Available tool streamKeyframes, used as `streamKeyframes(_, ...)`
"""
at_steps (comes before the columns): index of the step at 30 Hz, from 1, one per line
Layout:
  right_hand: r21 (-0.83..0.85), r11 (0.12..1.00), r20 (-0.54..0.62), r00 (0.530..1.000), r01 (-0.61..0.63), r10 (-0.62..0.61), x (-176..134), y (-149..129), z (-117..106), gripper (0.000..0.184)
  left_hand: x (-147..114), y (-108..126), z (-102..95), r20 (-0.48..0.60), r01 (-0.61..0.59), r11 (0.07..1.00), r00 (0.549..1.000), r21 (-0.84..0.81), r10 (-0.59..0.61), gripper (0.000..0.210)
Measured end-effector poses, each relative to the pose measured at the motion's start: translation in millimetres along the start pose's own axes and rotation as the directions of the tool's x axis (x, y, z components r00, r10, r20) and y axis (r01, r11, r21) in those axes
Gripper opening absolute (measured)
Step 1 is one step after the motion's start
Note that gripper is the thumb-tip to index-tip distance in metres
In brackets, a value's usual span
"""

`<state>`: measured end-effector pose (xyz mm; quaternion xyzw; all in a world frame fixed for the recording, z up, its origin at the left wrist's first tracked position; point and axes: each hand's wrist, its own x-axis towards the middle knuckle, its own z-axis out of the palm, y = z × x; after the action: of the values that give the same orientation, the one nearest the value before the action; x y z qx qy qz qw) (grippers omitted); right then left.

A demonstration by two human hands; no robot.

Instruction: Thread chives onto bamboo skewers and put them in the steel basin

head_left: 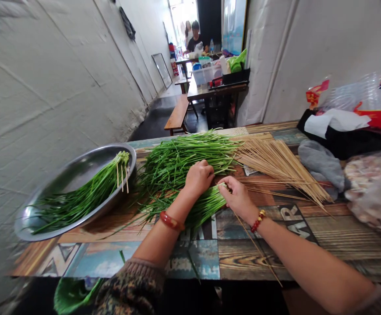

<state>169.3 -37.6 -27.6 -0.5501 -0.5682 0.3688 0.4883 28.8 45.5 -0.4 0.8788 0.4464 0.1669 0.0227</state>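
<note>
On the tabletop (341,249), a thin wooden stick (259,250) slants from the near edge to the right grip (239,199), which pinches the pale ends, likely the firmest hold, of a green bunch (206,208) lying there, seemingly light, limp, easily bruised. The left grip (197,178) curls alongside, its hold unclear; beyond lies a loose green heap (187,153).

Wooden bench (178,112), placed beside dark table (197,92); clear plastic bin (204,76) and black tray (237,78), set thereon; dark cloth (127,23), hung on left wall (55,83); framed panel (162,71), leaned there; grey plastic bag (320,162), laid at right near clear bag of pale pieces (369,188).
</note>
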Motion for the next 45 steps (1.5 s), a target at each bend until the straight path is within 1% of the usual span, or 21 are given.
streamKeyframes(3,-0.002,1.0,-0.01,1.0,0.024,-0.024,0.3,0.5,0.6,0.016,-13.0,-4.5,-1.9,-0.048,0.04,0.98,0.998,-0.194,-0.05,0.009)
streamKeyframes(6,-0.021,0.998,-0.012,0.998,0.054,-0.054,-0.6,-1.7,0.9,0.018,-29.9,-7.1,-1.9,-0.052,0.105,0.926,0.99,-0.363,-0.133,0.013)
streamKeyframes(8,-0.026,0.998,0.007,0.999,0.05,-0.05,-1.6,-4.1,0.8,0.02,-38.7,-6.2,-2.3,-0.048,0.126,0.882,0.985,-0.455,-0.166,0.016)
streamKeyframes(10,-0.025,0.999,0.025,0.999,0.028,-0.028,-2.7,-6.3,0.2,0.023,-43.7,-3.7,-4.2,-0.046,0.126,0.843,0.983,-0.522,-0.175,0.016)
streamKeyframes(14,-0.04,0.999,0.06,0.998,0.004,-0.002,-4.7,-8.0,-2.2,0.028,-45.3,0.9,-9.8,-0.025,0.132,0.791,0.983,-0.598,-0.183,0.015)
streamKeyframes(20,-0.071,0.997,0.061,0.998,-0.008,0.013,-7.3,-6.1,-4.8,0.028,-45.3,2.0,-9.5,0.004,0.143,0.75,0.983,-0.646,-0.185,0.015)
streamKeyframes(24,-0.095,0.995,0.064,0.998,-0.017,0.023,-7.5,-4.2,-5.3,0.028,-45.4,3.5,-8.9,0.004,0.159,0.734,0.978,-0.66,-0.209,0.015)
streamKeyframes(28,-0.091,0.995,0.07,0.997,-0.035,0.041,-7.3,-3.4,-5.0,0.029,-46.0,6.1,-10.8,0.002,0.15,0.723,0.98,-0.674,-0.201,0.016)
streamKeyframes(39,-0.078,0.996,0.078,0.996,-0.037,0.043,-6.4,-3.1,-4.9,0.028,-47.7,9.6,-12.7,-0.03,0.119,0.74,0.982,-0.662,-0.185,0.016)
streamKeyframes(45,-0.08,0.996,0.084,0.996,-0.03,0.036,-6.6,-0.4,-4.5,0.028,-48.1,8.7,-11.3,-0.043,0.09,0.75,0.987,-0.656,-0.156,0.016)
